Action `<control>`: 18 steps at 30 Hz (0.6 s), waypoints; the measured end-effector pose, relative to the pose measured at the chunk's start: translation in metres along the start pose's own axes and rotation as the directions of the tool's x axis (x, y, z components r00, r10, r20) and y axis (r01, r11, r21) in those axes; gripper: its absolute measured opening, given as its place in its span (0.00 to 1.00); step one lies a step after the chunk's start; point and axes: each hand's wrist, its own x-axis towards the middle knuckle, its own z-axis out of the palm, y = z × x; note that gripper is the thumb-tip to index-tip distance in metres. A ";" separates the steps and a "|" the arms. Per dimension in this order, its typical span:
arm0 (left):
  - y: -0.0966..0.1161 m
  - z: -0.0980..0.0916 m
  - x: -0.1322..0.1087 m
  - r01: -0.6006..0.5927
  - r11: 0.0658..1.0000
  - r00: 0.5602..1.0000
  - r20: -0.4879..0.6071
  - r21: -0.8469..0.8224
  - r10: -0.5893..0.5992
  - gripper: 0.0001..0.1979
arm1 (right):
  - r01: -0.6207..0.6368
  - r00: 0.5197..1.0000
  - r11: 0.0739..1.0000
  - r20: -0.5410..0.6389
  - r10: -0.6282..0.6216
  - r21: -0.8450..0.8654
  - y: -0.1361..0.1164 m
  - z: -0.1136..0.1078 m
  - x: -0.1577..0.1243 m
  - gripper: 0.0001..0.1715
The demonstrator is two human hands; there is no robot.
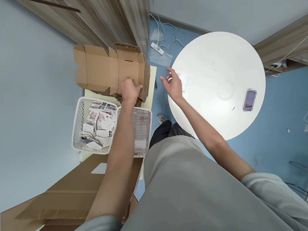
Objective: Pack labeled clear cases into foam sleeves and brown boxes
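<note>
Head view, one work area, two bare hands. Item: stack of flattened cartons (103,67), brown, creased and slotted, lying on a pale yellow surface (150,96), well to the left of the round white table (217,98). Item: left hand (130,91), set down on the right part of the stack, thumb spread out to the side, other fingers curled; whether they pinch a sheet or merely press cannot be told, the fingertips being hidden. Item: right hand (173,85), empty so far as visible, thumb and forefinger wide apart, held over the near left edge of the white table, beside a white slip (184,81); contact with the slip cannot be told. Adjoining: white basket (75,128) of printed cards (100,126), and a second basket (151,125) of clear plastic pieces (141,125), both just below the stack. Step in hand, as judged: getting hold of a carton at the stack. Next move, as judged: calls for the left fingers to part a single sheet by its edge, the right hand free to steady it, clear of both baskets.
</note>
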 end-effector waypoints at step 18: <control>0.000 -0.025 0.021 0.041 0.996 0.995 0.099 -0.080 -0.033 0.21 | 0.234 0.860 0.889 0.510 -0.001 -0.393 -0.085 0.022 -0.031 0.35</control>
